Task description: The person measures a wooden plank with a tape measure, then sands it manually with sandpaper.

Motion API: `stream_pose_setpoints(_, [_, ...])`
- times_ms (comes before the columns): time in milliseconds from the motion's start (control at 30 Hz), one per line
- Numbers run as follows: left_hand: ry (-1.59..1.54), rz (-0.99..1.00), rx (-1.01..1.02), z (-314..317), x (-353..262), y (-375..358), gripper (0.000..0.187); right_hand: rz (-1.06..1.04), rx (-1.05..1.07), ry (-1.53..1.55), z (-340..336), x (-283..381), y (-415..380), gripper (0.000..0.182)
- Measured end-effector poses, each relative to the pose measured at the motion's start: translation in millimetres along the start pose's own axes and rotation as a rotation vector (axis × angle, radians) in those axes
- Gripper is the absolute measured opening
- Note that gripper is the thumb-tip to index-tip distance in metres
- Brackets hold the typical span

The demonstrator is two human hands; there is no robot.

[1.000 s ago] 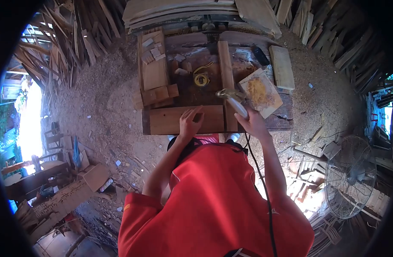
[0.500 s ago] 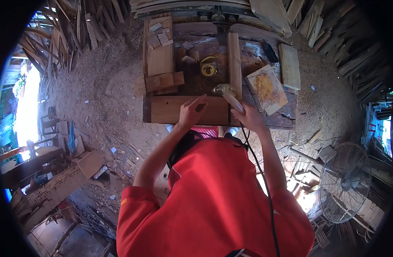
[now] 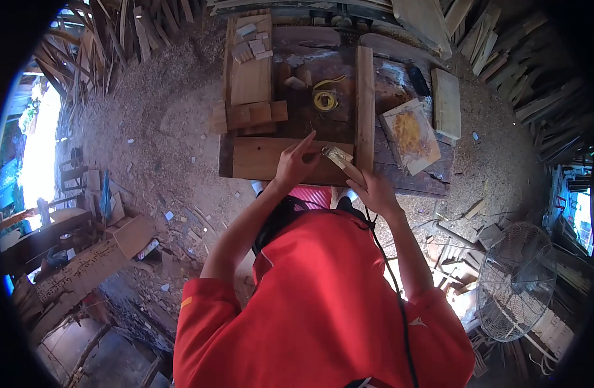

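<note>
My right hand is wrapped around the pale handle of a corded hand tool, whose shiny metallic head points up and left; its exact kind is unclear. A black cord runs from it down along my red shirt. Left of the tool head, my left hand is open, index finger stretched forward and thumb apart, over a flat brown board. That board lies along the near edge of the workbench. Beyond my hands lies a yellow tape measure.
A long wooden strip lies lengthwise on the bench. To its right is a stained square board. Small wood blocks sit on a plank at the back left. A wire-cage fan stands at the right.
The tool head has swung lower and closer to my left hand, over the board. My left fingers have straightened and spread. The whole view has shifted slightly.
</note>
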State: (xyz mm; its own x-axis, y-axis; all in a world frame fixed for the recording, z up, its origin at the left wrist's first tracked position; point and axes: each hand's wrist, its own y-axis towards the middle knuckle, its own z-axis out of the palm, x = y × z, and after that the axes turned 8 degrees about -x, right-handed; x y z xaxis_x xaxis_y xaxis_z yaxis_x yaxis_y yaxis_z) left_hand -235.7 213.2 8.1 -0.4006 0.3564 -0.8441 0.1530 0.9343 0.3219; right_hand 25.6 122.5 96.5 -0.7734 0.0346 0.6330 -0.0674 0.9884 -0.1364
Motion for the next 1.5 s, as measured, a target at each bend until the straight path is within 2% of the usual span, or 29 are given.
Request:
stream_pose_setpoints(400, [0.031,0.005,0.016,0,4,-1,0.075,0.036,0.011,0.038,15,-4,-2,0.04])
stream_pose_setpoints(733, [0.034,0.032,0.003,1,3,-2,0.077,-0.013,-0.039,0.04,13,1,5,0.039])
stream_pose_setpoints(833, [0.113,0.032,0.079,-8,-1,-3,0.08,-0.03,-0.068,0.098,9,3,5,0.04])
stream_pose_setpoints(933, [0.332,0.26,0.107,-33,-13,7,0.088,-0.032,-0.104,0.165,7,5,3,0.041])
stream_pose_setpoints(1000, [0.34,0.256,0.178,-37,-3,2,0.095,0.004,-0.094,0.201,7,6,3,0.041])
stream_pose_setpoints(1100, [0.358,0.27,0.222,-39,1,5,0.1,-0.01,0.026,0.017,8,-4,8,0.041])
stream_pose_setpoints(1300, [0.394,0.273,0.237,-40,-3,4,0.1,-0.02,-0.098,0.129,4,9,3,0.04])
stream_pose_setpoints(1400, [0.387,0.28,0.234,-41,-1,6,0.098,-0.04,0.02,-0.076,7,-2,9,0.039])
stream_pose_setpoints(1500, [0.391,0.285,0.23,-39,-1,7,0.099,-0.056,-0.03,-0.024,-4,7,9,0.039])
